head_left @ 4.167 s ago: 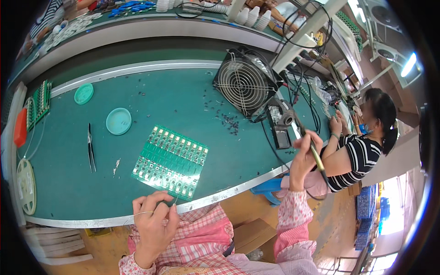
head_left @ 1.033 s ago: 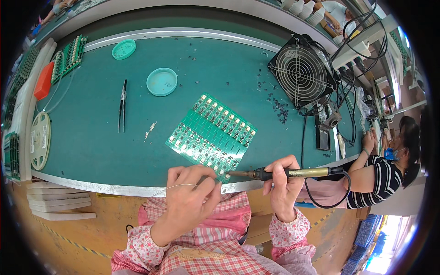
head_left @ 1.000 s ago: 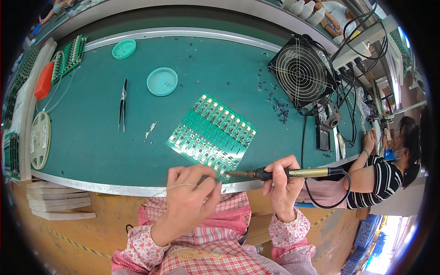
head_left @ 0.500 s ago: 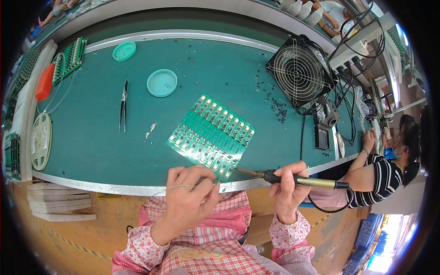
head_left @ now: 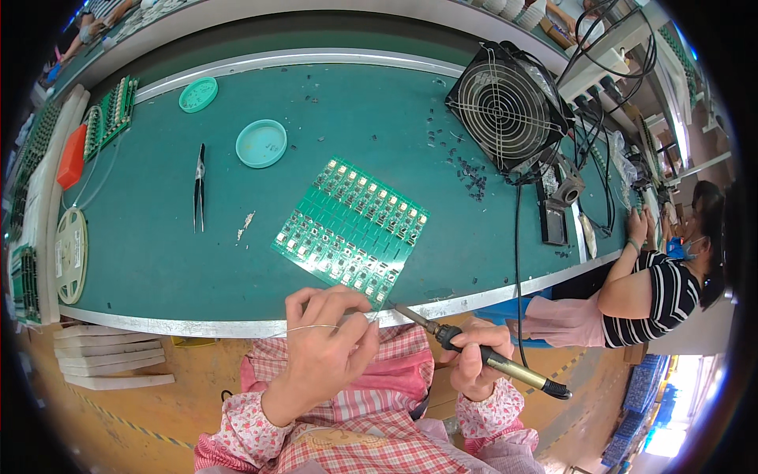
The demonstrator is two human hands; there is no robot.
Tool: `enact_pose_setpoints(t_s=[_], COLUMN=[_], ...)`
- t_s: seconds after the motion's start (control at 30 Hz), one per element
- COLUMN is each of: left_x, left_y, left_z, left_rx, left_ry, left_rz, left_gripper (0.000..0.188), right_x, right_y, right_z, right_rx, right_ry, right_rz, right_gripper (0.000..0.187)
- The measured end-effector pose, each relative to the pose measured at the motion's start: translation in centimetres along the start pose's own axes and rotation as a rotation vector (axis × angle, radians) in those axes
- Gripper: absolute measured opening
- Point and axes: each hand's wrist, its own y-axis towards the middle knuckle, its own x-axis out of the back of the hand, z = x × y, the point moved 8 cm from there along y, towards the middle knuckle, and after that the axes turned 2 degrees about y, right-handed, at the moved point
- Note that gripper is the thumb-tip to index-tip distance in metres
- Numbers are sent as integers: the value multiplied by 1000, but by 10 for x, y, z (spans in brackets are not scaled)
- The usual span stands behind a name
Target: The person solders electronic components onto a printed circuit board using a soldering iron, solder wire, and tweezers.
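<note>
A green circuit board panel (head_left: 352, 231), lined with two rows of small pale parts, lies near the front edge of the bench. At its near corner my left hand (head_left: 325, 340) is closed, a thin solder wire (head_left: 313, 326) between its fingers. My right hand (head_left: 476, 357) grips a soldering iron (head_left: 509, 368) by its handle. The iron slants up to the left, and its tip is close to the panel's near right corner; whether it touches, I cannot tell.
Tweezers (head_left: 200, 189) and two turquoise dishes (head_left: 262, 144) (head_left: 198, 95) lie to the left. A black fan (head_left: 505, 107) stands at the back right, with scattered black bits (head_left: 472, 180) beside it. Farther right sits a person in a striped top (head_left: 671, 296).
The soldering iron has tilted, its handle end dropping lower and my right hand moving down and slightly left. The whole bench appears shifted a little left in view. My left hand stays nearly still.
</note>
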Motion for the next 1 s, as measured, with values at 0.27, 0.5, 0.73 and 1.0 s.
enact_pose_setpoints(t_s=[0.27, 0.5, 0.73, 1.0], left_x=[-2, 0, 0, -1], left_y=[-1, 2, 1, -1], left_z=[1, -1, 3, 4], left_rx=[-1, 6, 7, 13], left_ry=[27, 30, 15, 21], left_rz=[-17, -18, -12, -6], left_gripper=[16, 16, 17, 16], right_x=[-6, -17, -36, -25], right_y=[0, 10, -3, -2], right_z=[-1, 20, 37, 27], right_rx=[42, 278, 548, 478], right_ry=[20, -136, -378, -316], right_rz=[7, 172, 403, 325], right_gripper=[10, 20, 35, 29])
